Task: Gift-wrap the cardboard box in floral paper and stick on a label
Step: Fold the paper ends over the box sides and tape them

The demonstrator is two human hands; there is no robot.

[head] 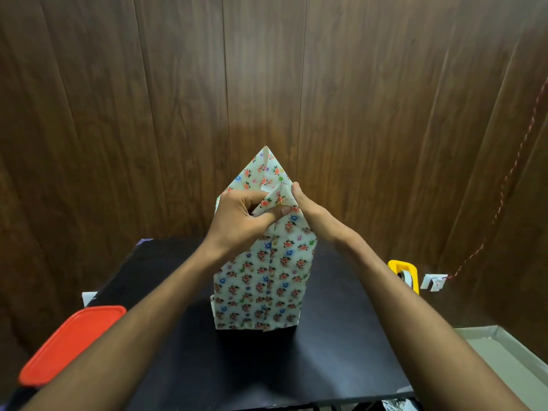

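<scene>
Upright at the centre of a black worktop (341, 351), one box (261, 292) stands covered in floral paper (268, 173), its top flap rising to a point. Two hands work there: the left hand (240, 215) pinches a folded flap, while the right hand (314, 215) presses flat, fingers extended. One red lid (71, 342) lies left; one yellow tape dispenser (404, 274) sits right.

We note black table (341, 351): floral-wrapped box (261, 292) stands upright at centre; yellow tape dispenser (404, 274) near far right edge.
</scene>
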